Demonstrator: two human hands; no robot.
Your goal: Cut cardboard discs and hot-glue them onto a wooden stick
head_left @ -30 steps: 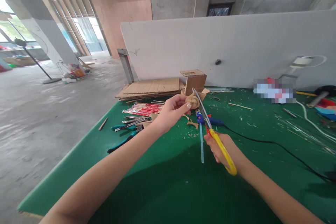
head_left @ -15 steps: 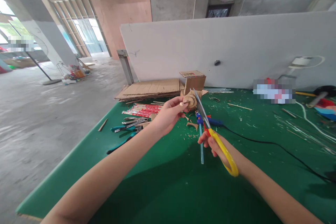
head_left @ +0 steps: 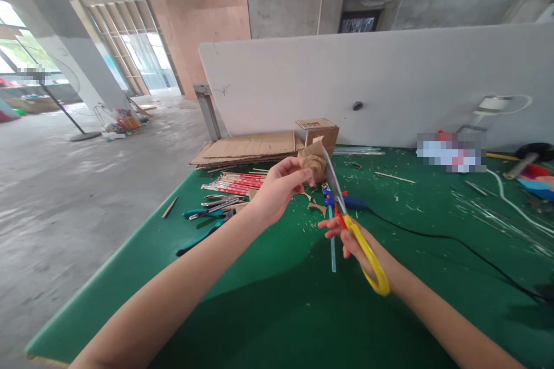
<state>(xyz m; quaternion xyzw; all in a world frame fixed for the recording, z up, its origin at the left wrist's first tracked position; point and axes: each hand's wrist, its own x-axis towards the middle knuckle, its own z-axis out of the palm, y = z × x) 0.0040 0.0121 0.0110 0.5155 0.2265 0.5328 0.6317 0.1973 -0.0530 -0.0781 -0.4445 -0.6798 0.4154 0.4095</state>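
Daylight glared through the left windows (head_left: 8, 14). A broad shadow (head_left: 246, 311) darkened the green tabletop (head_left: 142, 251). 2 patches were pixelated, and wide-angle distortion stretched the edges.

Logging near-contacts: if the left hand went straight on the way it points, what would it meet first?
Probably the scissor blades, just past the brown piece the left hand holds; depth is unclear.

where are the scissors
The head view shows the scissors right of centre in the right hand, blades beside the brown piece in the left hand.
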